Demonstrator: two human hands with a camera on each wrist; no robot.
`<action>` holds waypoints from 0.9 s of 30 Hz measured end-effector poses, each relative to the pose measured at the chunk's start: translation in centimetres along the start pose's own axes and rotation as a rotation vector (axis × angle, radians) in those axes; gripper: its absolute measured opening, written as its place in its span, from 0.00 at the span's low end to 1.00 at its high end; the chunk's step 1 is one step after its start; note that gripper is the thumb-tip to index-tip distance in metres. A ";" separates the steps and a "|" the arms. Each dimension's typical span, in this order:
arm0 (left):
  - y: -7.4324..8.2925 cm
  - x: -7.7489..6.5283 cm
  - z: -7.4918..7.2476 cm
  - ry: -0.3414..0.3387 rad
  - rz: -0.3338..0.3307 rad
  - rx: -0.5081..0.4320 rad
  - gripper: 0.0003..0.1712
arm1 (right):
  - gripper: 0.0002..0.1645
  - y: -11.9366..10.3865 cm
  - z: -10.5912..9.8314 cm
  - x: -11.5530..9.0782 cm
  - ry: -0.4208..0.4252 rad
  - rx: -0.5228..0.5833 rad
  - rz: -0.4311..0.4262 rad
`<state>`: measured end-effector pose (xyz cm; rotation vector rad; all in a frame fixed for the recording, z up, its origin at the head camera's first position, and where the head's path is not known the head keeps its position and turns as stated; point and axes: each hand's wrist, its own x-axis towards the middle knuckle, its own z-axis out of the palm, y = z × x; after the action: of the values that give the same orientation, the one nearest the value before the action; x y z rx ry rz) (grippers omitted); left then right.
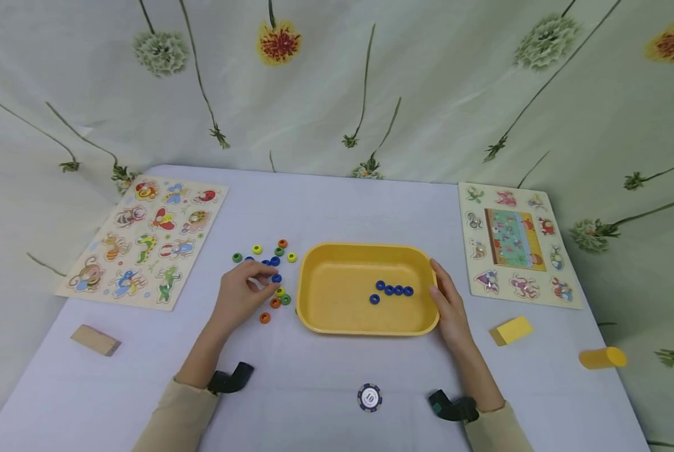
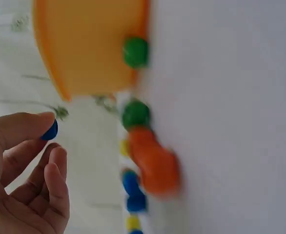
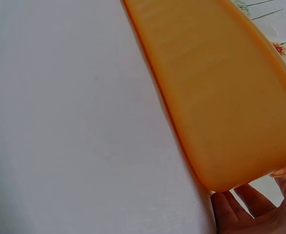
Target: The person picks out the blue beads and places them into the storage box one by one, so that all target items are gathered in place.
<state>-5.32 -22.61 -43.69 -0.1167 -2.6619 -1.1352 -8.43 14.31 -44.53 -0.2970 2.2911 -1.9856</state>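
Note:
In the head view my left hand [image 1: 245,292] pinches a blue bead [image 2: 50,130] between thumb and forefinger, left of a yellow tray [image 1: 365,328]. The left wrist view shows this bead raised, with the other fingers loosely bent. Around the hand lie loose beads, among them an orange bead [image 1: 265,317], a yellow bead [image 1: 292,257] and a green bead [image 1: 237,257]. Several blue beads [image 1: 390,290] sit inside the tray, right of its middle. My right hand [image 1: 450,304] holds the tray's right end, thumb at the rim and fingers against the outer wall.
A insect picture board [image 1: 145,242] lies at the left, another picture board [image 1: 518,248] at the right. A wooden block [image 1: 95,339], a yellow block [image 1: 511,331], a yellow cylinder [image 1: 602,358] and a poker chip [image 1: 369,397] stand or lie on the white table [image 1: 314,389].

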 end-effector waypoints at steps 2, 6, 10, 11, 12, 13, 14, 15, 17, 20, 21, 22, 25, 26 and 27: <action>2.4 1.3 0.6 -0.042 0.040 -0.097 0.11 | 0.27 0.0 0.0 0.0 0.003 -0.003 0.000; 6.3 3.8 3.2 -0.218 0.062 -0.261 0.09 | 0.27 0.1 0.0 0.0 0.001 0.002 0.000; 8.1 5.5 6.8 -0.380 0.016 -0.238 0.09 | 0.27 0.2 0.0 0.0 -0.008 0.000 0.004; 8.3 5.7 7.7 -0.413 0.003 -0.219 0.08 | 0.27 0.2 0.0 0.0 -0.009 -0.002 0.005; 8.3 6.0 8.4 -0.442 -0.007 -0.195 0.08 | 0.27 0.2 -0.1 0.0 -0.006 -0.004 0.006; 8.3 6.1 9.1 -0.468 -0.019 -0.168 0.08 | 0.27 0.2 0.0 0.0 -0.007 -0.006 0.006; 8.3 6.3 9.7 -0.487 -0.018 -0.137 0.07 | 0.27 0.1 0.0 0.0 -0.006 -0.009 0.008; 8.2 6.4 10.2 -0.508 -0.013 -0.110 0.07 | 0.27 0.1 0.0 0.0 -0.006 -0.011 0.009; 8.0 6.5 11.0 -0.536 0.026 -0.047 0.08 | 0.27 0.0 0.0 0.0 -0.006 -0.012 0.010; 8.1 6.5 11.5 -0.565 0.099 0.044 0.08 | 0.27 -0.1 -0.1 0.0 -0.002 -0.020 0.007; 8.2 6.4 11.6 -0.573 0.119 0.069 0.09 | 0.27 -0.1 -0.1 0.0 -0.002 -0.021 0.007; 8.3 6.4 11.6 -0.578 0.131 0.086 0.09 | 0.27 -0.1 0.0 0.0 0.000 -0.025 0.006; 8.4 6.0 11.3 -0.572 0.146 0.125 0.11 | 0.27 -0.1 0.0 -0.1 0.004 -0.034 0.006; 8.4 5.8 11.1 -0.550 0.152 0.134 0.12 | 0.27 -0.1 0.0 -0.1 0.005 -0.036 0.006; 8.4 5.6 10.8 -0.521 0.149 0.132 0.12 | 0.27 -0.1 0.0 -0.1 0.003 -0.038 0.007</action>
<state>-11.36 -9.15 -43.60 -0.6577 -3.0953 -0.9826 -8.33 14.28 -44.48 -0.2886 2.3303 -1.9432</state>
